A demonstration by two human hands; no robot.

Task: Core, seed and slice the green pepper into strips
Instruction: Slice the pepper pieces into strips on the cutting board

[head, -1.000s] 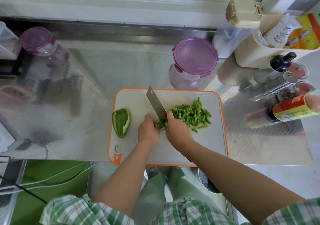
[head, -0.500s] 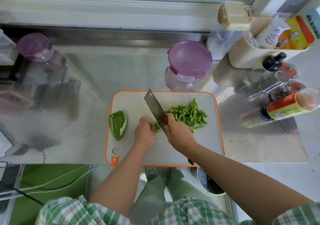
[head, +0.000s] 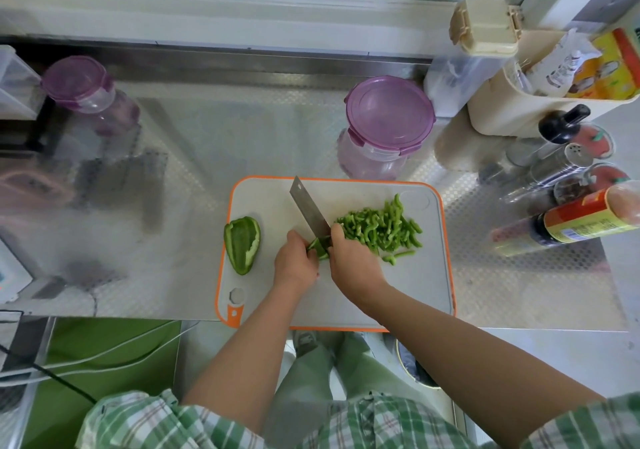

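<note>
On the white, orange-rimmed cutting board point(head: 415, 286) my left hand point(head: 294, 261) holds down a small remaining piece of green pepper point(head: 318, 246) with curled fingers. My right hand point(head: 353, 261) grips the handle of a cleaver point(head: 308, 209), its blade resting against that piece and pointing away to the upper left. A heap of cut pepper strips point(head: 381, 227) lies to the right of the blade. An uncut pepper half point(head: 241, 239) lies hollow side up at the board's left edge.
A purple-lidded jar point(head: 388, 119) stands just behind the board, another purple-lidded jar point(head: 79, 85) at the far left. Bottles and shakers point(head: 568, 185) crowd the counter's right side beside a cream bin point(head: 519, 102). The steel counter point(head: 207, 144) ends at the board's near edge.
The knife and both hands stay at the same spot on the small pepper piece, with only slight shifts. The strip heap and the pepper half lie unchanged.
</note>
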